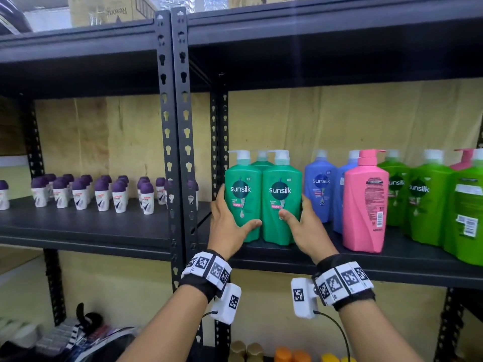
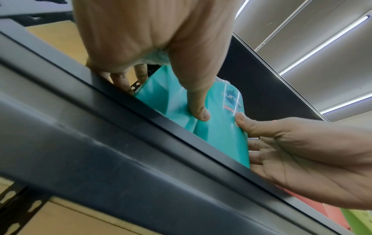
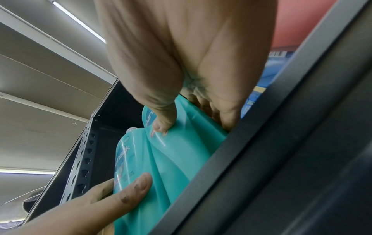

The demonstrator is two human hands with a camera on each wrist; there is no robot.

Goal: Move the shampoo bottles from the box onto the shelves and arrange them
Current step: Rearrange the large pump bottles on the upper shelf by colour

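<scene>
Your left hand (image 1: 226,226) gripped one teal bottle (image 1: 243,202). Your right hand (image 1: 305,226) gripped its twin (image 1: 281,205), likely squaring both on the shelf (image 1: 392,267).

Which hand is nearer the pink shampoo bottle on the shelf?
Right. The right hand grips the right teal bottle, a short gap from the pink shampoo bottle; the left hand holds the left teal bottle, farther away.

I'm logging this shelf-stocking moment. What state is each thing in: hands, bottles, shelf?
left hand: grips the left teal-green Sunsilk pump bottle, upright on the shelf.
right hand: grips the right teal-green Sunsilk pump bottle, upright, touching its twin.
blue pump bottles: upright.
pink pump bottle: upright, back label facing out.
lime-green pump bottles: upright.
black metal shelf: partly filled.
</scene>
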